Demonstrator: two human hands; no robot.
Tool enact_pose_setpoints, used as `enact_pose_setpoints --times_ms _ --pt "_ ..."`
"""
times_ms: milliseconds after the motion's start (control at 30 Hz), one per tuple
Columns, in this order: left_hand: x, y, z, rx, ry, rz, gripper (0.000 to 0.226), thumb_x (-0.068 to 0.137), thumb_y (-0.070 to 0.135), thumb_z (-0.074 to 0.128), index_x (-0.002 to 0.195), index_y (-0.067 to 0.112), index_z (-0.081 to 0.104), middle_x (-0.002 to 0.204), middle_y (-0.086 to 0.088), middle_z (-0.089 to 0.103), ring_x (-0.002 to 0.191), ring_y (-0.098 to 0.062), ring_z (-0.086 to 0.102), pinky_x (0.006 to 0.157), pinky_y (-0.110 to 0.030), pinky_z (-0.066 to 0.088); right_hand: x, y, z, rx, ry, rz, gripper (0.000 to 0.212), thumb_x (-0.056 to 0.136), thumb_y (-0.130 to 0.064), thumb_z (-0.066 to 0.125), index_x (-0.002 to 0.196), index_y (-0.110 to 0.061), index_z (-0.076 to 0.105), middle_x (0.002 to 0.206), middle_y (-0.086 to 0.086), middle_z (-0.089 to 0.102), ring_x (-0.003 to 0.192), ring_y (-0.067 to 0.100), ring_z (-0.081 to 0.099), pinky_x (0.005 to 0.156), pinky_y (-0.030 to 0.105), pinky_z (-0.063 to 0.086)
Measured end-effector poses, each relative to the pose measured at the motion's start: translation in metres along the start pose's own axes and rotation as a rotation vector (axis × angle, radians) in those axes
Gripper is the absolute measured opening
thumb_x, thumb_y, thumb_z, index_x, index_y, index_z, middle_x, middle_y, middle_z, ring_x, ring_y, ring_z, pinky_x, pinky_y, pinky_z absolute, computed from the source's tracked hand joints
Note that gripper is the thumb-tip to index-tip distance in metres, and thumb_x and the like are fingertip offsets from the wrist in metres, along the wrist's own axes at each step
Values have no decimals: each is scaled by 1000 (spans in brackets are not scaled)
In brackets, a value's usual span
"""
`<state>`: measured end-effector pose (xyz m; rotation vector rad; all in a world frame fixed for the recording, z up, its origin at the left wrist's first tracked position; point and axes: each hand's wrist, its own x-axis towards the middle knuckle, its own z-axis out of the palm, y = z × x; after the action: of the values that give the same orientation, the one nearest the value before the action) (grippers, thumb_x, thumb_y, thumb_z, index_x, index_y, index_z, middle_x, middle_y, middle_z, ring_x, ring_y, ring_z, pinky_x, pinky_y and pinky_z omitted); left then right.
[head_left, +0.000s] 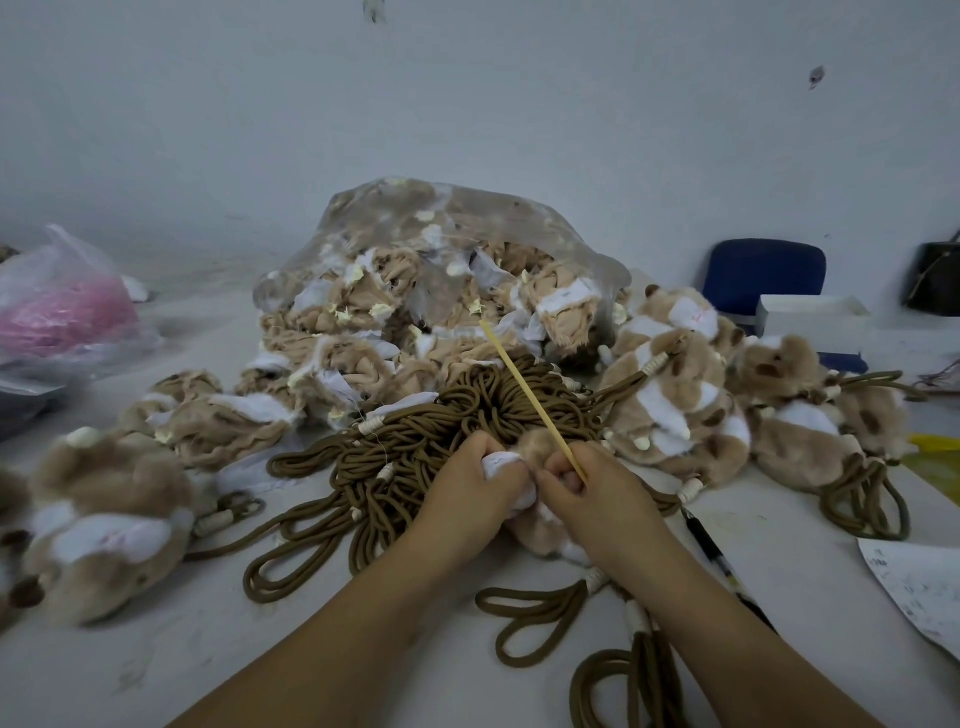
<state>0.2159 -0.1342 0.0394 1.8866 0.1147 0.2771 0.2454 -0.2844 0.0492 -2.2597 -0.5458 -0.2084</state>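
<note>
One small tan-and-white plush toy skin (540, 448) is held at the middle of the bench (291, 639), beside a heap of brown looped cords (415, 441) too tangled to count. The grip of the left hand (470, 480) is clamped round its white fur; the right hand (597, 493) pinches one thin pale-yellow stick (524, 384) with curled fingers

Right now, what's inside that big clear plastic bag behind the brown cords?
The clear bag holds a heap of limp tan-and-white plush toy skins with pale yellow bits, spilling from its front toward the brown cords. Whatever lies deeper or at the back is covered.
</note>
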Motion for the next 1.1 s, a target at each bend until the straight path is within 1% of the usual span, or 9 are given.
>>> enact_pose_setpoints --times_ms 133,267,367,567,700,800,867,967,1100 --pt "0 1 1 25 1 -5 16 84 26 62 80 17 50 66 6 51 55 -5 46 51 -25 38 -1 -3 -1 -40 -25 -8 22 82 -26 60 69 -32 44 75 -11 45 62 0 43 52 13 30" --pt "-2 3 2 37 46 -12 16 85 27 62 81 18 49 72 2 53 64 -13 48 55 -30 39 -2 -6 -2 33 -69 -34 22 83 -20 59 69 -29 44 74 -9 43 64 4 41 58 20 33" --pt "-2 5 1 -12 75 -38 14 89 28 59 83 18 50 76 -3 57 66 -16 51 58 -33 42 -7 -12 -1 106 -103 -79 18 83 -22 59 71 -29 48 72 -10 45 61 2 43 55 15 33" --pt "-3 13 -2 -213 88 -110 19 90 27 61 80 17 48 63 -1 50 43 -9 43 41 -23 35 -6 -11 -17 63 -6 -83 12 84 -43 58 80 -33 52 86 -11 50 75 -4 50 60 11 39" --pt "-1 14 -6 -286 210 -117 14 91 22 57 82 15 48 69 -2 49 55 -14 43 46 -27 34 -10 -9 -12 -49 -72 -33 45 74 -63 57 110 -39 46 105 -21 44 90 -3 49 73 24 45" --pt "-2 15 -9 -315 231 -97 18 85 27 58 79 16 46 70 -2 45 60 -17 40 53 -32 33 -7 -10 -9 -120 -33 -79 22 85 -41 58 87 -21 49 84 -8 50 73 9 50 65 33 44" --pt "-3 15 -7 -281 226 -79 20 80 32 58 76 18 45 68 2 44 62 -15 40 56 -34 34 -6 -9 -12 -67 23 -148 22 86 -27 54 72 -13 45 67 1 45 60 14 43 61 38 40" --pt "-3 13 -4 -144 236 -28 23 91 28 57 73 20 44 62 8 45 56 -6 41 55 -29 35 -13 -20 -16 -35 61 -319 19 79 -31 50 66 -22 40 64 -4 42 58 14 41 53 31 33" --pt "1 11 -8 -7 227 -13 27 97 18 52 73 18 39 68 0 46 62 -13 41 59 -30 35 -19 -30 -11 -106 16 -457 19 76 -35 46 65 -28 32 65 -11 36 57 13 40 50 32 34"
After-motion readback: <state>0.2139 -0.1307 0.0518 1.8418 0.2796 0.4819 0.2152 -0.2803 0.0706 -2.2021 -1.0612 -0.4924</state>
